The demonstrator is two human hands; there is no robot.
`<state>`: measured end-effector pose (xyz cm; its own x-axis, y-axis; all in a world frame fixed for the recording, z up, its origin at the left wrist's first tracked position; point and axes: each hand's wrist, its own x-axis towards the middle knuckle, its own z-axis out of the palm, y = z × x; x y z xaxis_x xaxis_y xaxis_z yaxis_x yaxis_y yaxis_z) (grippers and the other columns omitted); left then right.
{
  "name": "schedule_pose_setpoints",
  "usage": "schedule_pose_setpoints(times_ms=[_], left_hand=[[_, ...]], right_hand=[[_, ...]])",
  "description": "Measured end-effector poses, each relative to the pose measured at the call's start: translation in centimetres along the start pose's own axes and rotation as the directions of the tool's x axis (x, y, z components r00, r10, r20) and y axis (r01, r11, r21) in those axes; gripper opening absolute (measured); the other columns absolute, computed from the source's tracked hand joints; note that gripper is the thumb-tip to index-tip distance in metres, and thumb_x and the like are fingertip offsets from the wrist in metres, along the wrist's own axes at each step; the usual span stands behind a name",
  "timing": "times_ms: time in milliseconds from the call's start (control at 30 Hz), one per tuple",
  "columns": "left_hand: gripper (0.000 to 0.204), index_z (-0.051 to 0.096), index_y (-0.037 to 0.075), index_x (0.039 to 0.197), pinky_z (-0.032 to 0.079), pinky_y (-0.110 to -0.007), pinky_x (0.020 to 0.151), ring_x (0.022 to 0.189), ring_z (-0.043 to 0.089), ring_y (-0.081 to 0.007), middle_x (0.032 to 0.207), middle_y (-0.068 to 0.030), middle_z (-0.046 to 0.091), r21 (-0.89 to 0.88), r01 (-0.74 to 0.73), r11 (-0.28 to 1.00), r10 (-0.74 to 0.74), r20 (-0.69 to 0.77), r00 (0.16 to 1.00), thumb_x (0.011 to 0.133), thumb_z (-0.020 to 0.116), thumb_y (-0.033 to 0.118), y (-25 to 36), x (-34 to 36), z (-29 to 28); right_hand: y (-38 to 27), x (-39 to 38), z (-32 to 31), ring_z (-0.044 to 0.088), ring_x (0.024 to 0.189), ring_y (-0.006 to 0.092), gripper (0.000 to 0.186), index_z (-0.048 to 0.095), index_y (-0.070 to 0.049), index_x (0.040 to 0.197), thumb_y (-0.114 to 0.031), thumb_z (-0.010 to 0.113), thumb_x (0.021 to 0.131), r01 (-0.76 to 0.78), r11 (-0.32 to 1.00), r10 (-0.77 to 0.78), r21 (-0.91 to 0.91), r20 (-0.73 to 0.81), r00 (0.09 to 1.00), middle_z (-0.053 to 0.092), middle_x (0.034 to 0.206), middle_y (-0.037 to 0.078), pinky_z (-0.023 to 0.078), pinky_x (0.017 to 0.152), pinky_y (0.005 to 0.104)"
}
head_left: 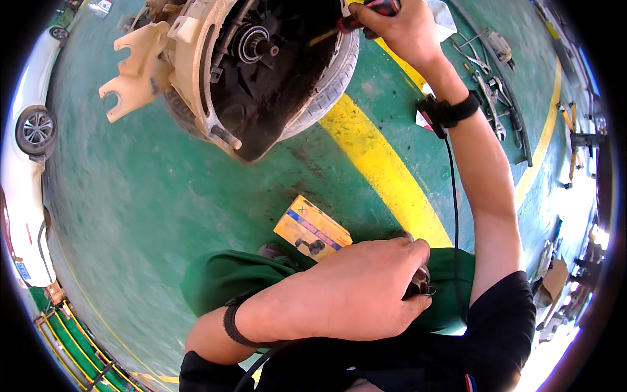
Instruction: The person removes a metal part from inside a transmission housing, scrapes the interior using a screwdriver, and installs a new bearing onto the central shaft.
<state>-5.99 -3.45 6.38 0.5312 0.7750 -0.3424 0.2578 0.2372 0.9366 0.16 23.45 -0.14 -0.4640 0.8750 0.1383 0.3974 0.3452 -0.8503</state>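
Gripping a red-handled screwdriver (pixel 366 13) at the wheel hub (pixel 251 46), the right hand (pixel 398 29) works while the left hand (pixel 366 287) clenches a small metal part (pixel 420 282).

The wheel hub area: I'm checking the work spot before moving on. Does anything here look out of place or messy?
Mostly the floor. Wrenches and other hand tools lie scattered loose on the green floor right of the tyre, and a yellow box sits at an angle by the person's knee. The hub looks dirty; damage cannot be told.

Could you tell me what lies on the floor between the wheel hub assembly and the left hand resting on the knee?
In the head view, a yellow cardboard box lies on the green floor between the wheel hub assembly and the left hand; a yellow floor stripe runs beside it.
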Motion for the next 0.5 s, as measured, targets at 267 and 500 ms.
schedule_pose_setpoints(times_ms=[267, 500], left_hand=[[0.028, 0.055, 0.001, 0.101, 0.051, -0.045, 0.077, 0.091, 0.065, -0.0408, 0.093, -0.0188, 0.065, 0.013, 0.032, 0.999, -0.033, 0.039, 0.999, 0.090, 0.072, 0.020, -0.2, 1.5, 0.2], [0.029, 0.056, 0.001, 0.102, 0.051, -0.045, 0.078, 0.093, 0.066, -0.0409, 0.095, -0.0195, 0.066, 0.038, 0.062, 0.997, -0.063, 0.018, 0.998, 0.091, 0.072, 0.022, -0.2, 1.0, 0.1]], right_hand=[[2.4, 1.2, 3.6, 0.072, 0.079, 0.0199, 0.036, 0.060, 0.004, 0.101, -0.023, 0.082, 0.090, 0.265, 0.962, -0.261, 0.068, -0.052, 0.964, 0.074, 0.085, 0.014, 0.056, 0.070, 0.0353], [-2.6, 1.6, 1.7, 0.069, 0.081, 0.0438, 0.034, 0.063, 0.002, 0.105, -0.023, 0.075, 0.085, 0.310, 0.922, -0.324, -0.234, -0.024, 0.946, 0.070, 0.084, 0.024, 0.055, 0.068, 0.0465]])
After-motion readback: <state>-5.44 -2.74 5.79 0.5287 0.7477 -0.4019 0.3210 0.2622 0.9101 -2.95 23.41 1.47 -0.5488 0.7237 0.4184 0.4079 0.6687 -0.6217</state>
